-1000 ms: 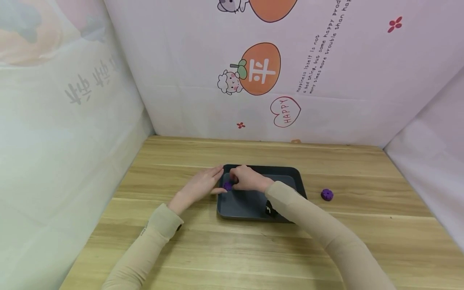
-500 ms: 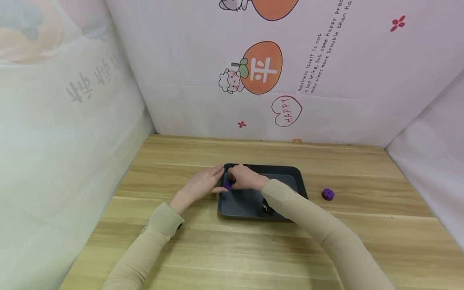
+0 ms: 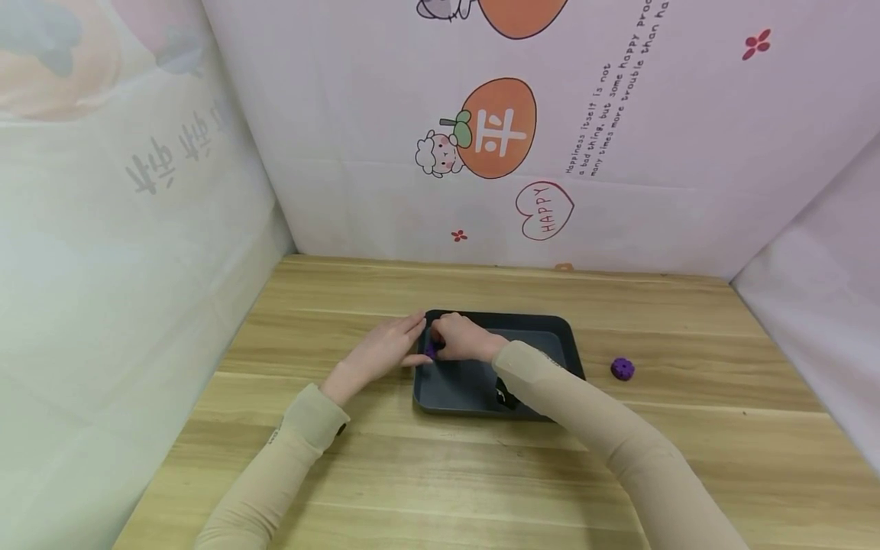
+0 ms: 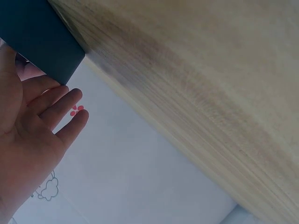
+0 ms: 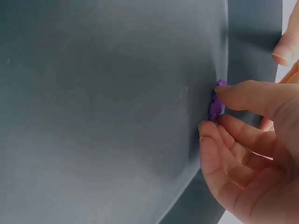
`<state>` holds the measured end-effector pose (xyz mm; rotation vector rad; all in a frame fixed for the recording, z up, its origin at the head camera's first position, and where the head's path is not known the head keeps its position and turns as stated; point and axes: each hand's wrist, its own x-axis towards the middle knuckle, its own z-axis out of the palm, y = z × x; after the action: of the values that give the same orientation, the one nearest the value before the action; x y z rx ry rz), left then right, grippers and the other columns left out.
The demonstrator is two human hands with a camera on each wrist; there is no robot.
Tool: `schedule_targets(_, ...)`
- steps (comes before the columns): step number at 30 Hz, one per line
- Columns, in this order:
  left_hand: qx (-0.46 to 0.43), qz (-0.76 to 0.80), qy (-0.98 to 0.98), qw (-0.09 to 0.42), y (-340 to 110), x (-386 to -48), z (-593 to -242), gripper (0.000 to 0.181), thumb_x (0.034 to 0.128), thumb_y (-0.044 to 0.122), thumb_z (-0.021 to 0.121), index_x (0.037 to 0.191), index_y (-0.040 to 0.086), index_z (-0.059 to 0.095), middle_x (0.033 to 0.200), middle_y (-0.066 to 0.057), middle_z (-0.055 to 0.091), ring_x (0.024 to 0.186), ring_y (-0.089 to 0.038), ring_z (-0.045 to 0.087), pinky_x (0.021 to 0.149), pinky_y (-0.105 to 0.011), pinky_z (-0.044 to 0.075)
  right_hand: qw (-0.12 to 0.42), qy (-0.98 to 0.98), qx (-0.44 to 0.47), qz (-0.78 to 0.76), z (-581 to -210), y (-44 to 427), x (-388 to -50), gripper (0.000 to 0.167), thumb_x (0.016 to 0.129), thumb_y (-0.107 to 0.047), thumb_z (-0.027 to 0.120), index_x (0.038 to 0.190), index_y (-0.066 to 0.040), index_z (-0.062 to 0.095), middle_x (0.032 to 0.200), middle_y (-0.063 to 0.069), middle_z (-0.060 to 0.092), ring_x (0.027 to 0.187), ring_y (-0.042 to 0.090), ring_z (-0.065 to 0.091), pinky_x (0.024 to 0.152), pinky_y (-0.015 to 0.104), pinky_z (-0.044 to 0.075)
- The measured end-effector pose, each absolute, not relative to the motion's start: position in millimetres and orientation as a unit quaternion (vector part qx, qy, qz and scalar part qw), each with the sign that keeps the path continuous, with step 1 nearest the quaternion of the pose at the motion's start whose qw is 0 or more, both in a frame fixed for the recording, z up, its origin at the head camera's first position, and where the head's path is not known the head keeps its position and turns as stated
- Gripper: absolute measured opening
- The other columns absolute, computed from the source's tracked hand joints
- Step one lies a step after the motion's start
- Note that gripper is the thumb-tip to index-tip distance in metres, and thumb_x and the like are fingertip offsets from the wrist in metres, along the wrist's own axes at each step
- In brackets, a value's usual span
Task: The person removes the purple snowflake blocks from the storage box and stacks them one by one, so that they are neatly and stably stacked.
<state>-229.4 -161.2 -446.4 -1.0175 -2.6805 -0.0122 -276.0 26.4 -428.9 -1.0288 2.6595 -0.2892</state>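
A small purple notched disc (image 3: 430, 351) is at the left end of the dark grey tray (image 3: 461, 391). My right hand (image 3: 464, 338) reaches into the tray; in the right wrist view its thumb and a finger pinch the purple disc (image 5: 216, 105), seen nearly edge-on beside the tray wall. At the tray's left rim is my left hand (image 3: 380, 353), fingers extended along the outside and thumb over the edge. The left wrist view shows that hand (image 4: 35, 116) with its fingertips at the tray's corner (image 4: 46, 42).
Another purple notched disc (image 3: 622, 369) lies on the wooden table (image 3: 440, 489), right of the tray. Printed white cloth (image 3: 385, 198) stands behind the table and along both sides. My right sleeve (image 3: 605, 428) crosses over the tray's front right part.
My right hand has shifted slightly left with the purple disc, which now shows less of its face. My left hand stays at the rim.
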Motion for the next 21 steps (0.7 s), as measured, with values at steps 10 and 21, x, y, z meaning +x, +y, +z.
schedule_targets(10,-0.352,-0.013,-0.926,0.137,-160.9,-227.6,-443.9,0.072,0.0916,0.05,0.064,0.137,-0.005,0.056,0.143,-0.021,0.056,0.123,-0.03,0.063,0.102,-0.04,0.055,0.139,0.918,-0.358,-0.1,-428.5,24.9,-274.2,0.022,0.088,-0.012,0.073,0.105,-0.001,0.067,0.097,0.012,0.067,0.075,0.016,0.059,0.069,0.03,0.056)
schedule_targets(21,-0.351,-0.012,-0.927,0.131,-160.9,-226.7,-442.3,0.072,0.0922,0.05,0.063,0.138,-0.004,0.055,0.144,-0.021,0.055,0.124,-0.029,0.063,0.103,-0.04,0.055,0.136,0.911,-0.369,-0.124,-430.1,28.0,-277.0,0.016,0.086,-0.012,0.075,0.094,-0.001,0.068,0.077,0.006,0.065,0.06,0.009,0.051,0.055,0.02,0.043)
